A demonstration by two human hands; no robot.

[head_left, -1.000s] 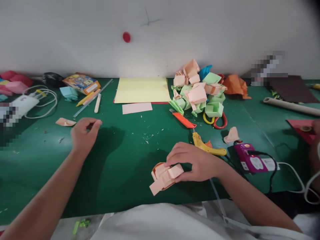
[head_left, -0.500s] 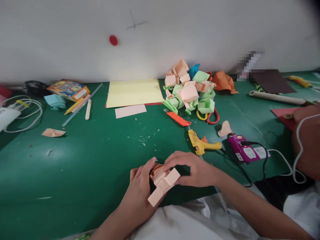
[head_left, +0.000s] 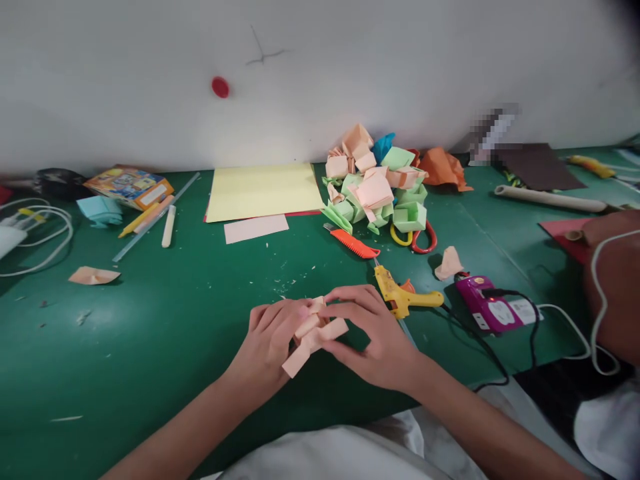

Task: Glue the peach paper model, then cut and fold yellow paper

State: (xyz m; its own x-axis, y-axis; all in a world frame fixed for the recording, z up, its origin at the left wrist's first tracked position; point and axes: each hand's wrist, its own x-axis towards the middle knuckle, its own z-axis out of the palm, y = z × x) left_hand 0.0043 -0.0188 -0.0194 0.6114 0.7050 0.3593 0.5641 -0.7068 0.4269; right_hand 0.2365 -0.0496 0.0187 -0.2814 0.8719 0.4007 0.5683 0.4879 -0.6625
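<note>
Peach folded paper [head_left: 311, 339], with strips jutting out at two ends, sits between the two hands just above the near part of the green table [head_left: 150, 347]. The left hand [head_left: 269, 341] is closed round its left side; the right hand [head_left: 375, 333] has its fingertips narrowed on the other side (how hard either presses, I cannot tell). Too firm a squeeze could crush the hollow folds, and a pull on a jutting strip could tear or loosen it.

Just beyond the right hand lies the yellow glue gun [head_left: 403, 295]; if its tip is hot, a careless backward swing of that hand could burn the skin. Its black cord [head_left: 483, 345], which leads towards the purple power box [head_left: 493, 308], might snag the right forearm and drag the gun. Farther off, the orange cutter [head_left: 354, 243] lies near the gun's nozzle, so a blind reach there might risk a nick. Beyond it, the loose paper pile [head_left: 373, 190] could topple if bumped.
</note>
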